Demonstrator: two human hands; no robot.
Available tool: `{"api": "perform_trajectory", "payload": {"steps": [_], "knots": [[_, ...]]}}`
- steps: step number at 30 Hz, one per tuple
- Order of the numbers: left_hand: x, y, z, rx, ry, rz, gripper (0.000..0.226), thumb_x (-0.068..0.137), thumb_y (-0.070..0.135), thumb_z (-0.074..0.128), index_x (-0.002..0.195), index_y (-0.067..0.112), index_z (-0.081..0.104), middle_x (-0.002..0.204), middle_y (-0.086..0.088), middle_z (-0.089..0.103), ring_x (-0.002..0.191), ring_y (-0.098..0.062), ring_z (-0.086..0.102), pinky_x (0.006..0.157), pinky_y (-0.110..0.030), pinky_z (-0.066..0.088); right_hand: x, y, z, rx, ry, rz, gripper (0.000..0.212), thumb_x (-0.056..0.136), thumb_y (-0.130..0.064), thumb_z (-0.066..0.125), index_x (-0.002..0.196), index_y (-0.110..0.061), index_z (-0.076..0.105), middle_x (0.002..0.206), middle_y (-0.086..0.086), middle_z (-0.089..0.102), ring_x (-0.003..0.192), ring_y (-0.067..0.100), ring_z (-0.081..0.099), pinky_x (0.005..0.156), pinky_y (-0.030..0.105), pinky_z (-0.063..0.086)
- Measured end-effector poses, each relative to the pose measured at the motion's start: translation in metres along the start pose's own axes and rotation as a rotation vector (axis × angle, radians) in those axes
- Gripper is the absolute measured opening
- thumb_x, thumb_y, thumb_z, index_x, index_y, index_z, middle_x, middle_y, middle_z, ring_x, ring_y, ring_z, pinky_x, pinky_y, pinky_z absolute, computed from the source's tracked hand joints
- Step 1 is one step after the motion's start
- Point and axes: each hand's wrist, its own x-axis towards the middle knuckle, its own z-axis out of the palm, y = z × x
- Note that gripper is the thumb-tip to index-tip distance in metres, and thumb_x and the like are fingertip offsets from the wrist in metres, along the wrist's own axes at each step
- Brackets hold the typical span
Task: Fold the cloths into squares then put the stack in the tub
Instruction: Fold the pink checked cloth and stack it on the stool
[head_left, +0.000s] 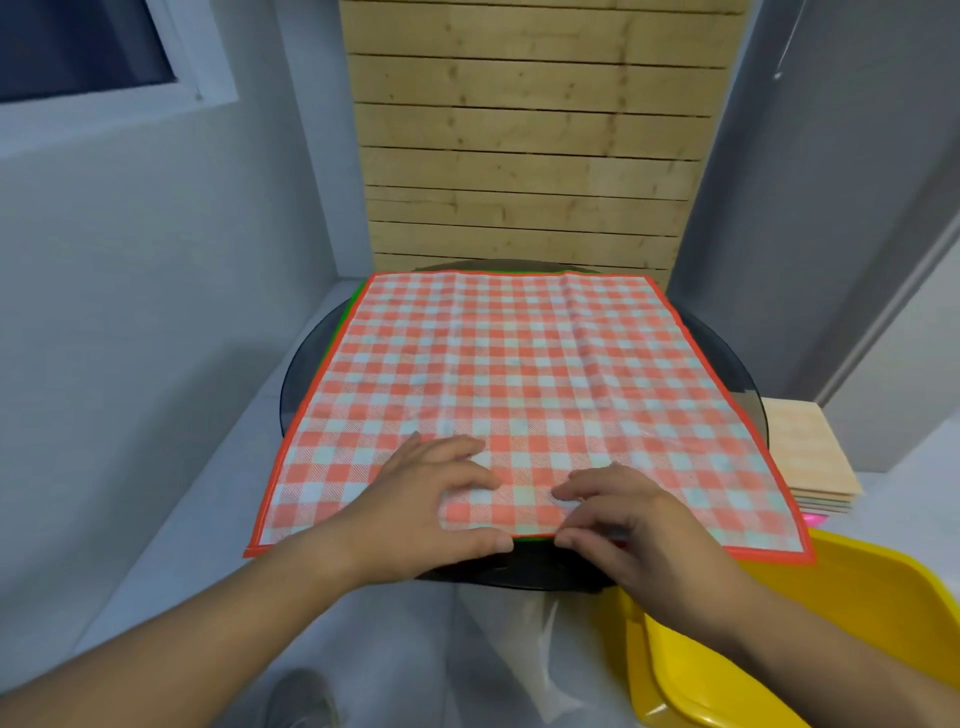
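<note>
- The step in hand looks like the first fold of the top cloth: the checked cloth (519, 374) lies spread flat and unfolded, red-hemmed, over most of the round dark table (304, 374).
- The left hand (436, 499) and the right hand (634, 525) sit side by side at the middle of the cloth's near hem. On each, the fingers curve down onto the top of the fabric and the thumb is tucked at the edge, so both appear to pinch the hem.
- A thin green hem (347, 312) shows along the far-left side of the checked cloth, and again just under the near edge between the thumbs. This suggests at least one more cloth lies beneath, waiting its turn.
- The yellow tub (872, 582) stands low at the person's right, just beside the table and partly under the cloth's near-right corner. What shows of its inside is bare.
- A stack of flat pastel-edged pieces (800, 452) rests to the right, beyond the tub. Whether these are folded cloths cannot be told.
- The task seems to be at its start, with nothing visibly folded on the table.
- The next move probably calls for lifting only the top layer. The near hem then goes over to the far hem, corners matched, and the crease is pressed. With both hands so close together, the outer corners may sag or drag the green cloth along.
</note>
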Motion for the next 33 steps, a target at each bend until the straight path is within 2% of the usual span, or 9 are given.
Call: {"api": "perform_trajectory", "payload": {"steps": [4,11,16,22,27,30,33], "knots": [[0.003,-0.004,0.001,0.014,0.019,0.029,0.068,0.072,0.082,0.064,0.133,0.055,0.052,0.156,0.03,0.026,0.149,-0.002,0.013,0.124,-0.038,0.017,0.0,-0.002,0.004,0.008,0.038,0.05,0.017,0.089,-0.048,0.06,0.092,-0.038,0.073,0.108,-0.037,0.05,0.115,-0.011,0.041,0.091,0.014,0.045],[-0.001,0.001,-0.005,0.037,0.036,0.06,0.064,0.08,0.072,0.066,0.137,0.043,0.055,0.144,0.031,0.037,0.137,0.006,0.028,0.117,-0.023,0.024,0.0,-0.008,-0.001,0.01,0.083,0.07,0.018,0.089,-0.047,0.062,0.089,-0.033,0.072,0.097,-0.027,0.06,0.101,-0.003,0.052,0.081,0.019,0.051],[-0.006,0.011,-0.015,-0.083,0.067,0.063,0.049,0.083,0.063,0.07,0.125,0.037,0.064,0.122,0.028,0.058,0.117,0.008,0.053,0.107,-0.023,0.044,0.004,-0.016,-0.01,-0.065,0.168,0.061,0.018,0.089,-0.05,0.059,0.086,-0.035,0.069,0.09,-0.024,0.061,0.092,-0.001,0.056,0.076,0.014,0.048],[-0.006,0.026,-0.037,-0.163,0.147,0.088,0.025,0.088,0.048,0.073,0.105,0.031,0.075,0.101,0.02,0.071,0.097,0.01,0.062,0.089,-0.011,0.049,0.018,-0.022,-0.026,-0.108,0.311,0.059,0.019,0.085,-0.05,0.065,0.081,-0.033,0.07,0.083,-0.021,0.062,0.084,0.001,0.057,0.073,0.022,0.05],[0.003,0.036,-0.058,-0.178,0.227,0.13,0.015,0.089,0.043,0.073,0.086,0.028,0.078,0.087,0.019,0.073,0.087,0.005,0.064,0.084,-0.018,0.052,0.037,-0.029,-0.043,-0.18,0.385,0.035,0.041,0.081,-0.065,0.047,0.08,-0.031,0.07,0.08,-0.018,0.061,0.081,0.002,0.055,0.07,0.024,0.05],[0.012,0.04,-0.074,-0.165,0.277,0.151,0.018,0.09,0.042,0.073,0.082,0.027,0.079,0.082,0.016,0.073,0.083,0.001,0.065,0.08,-0.02,0.051,0.053,-0.034,-0.057,-0.234,0.429,-0.002,0.027,0.085,-0.054,0.059,0.079,-0.03,0.07,0.079,-0.016,0.062,0.079,0.005,0.055,0.069,0.027,0.049],[0.028,0.044,-0.093,-0.134,0.323,0.179,0.022,0.09,0.042,0.072,0.08,0.024,0.08,0.078,0.013,0.074,0.078,-0.003,0.066,0.075,-0.023,0.052,0.074,-0.036,-0.071,-0.3,0.453,-0.013,0.022,0.086,-0.049,0.064,0.079,-0.029,0.071,0.079,-0.014,0.064,0.08,0.008,0.055,0.068,0.026,0.045]]}}
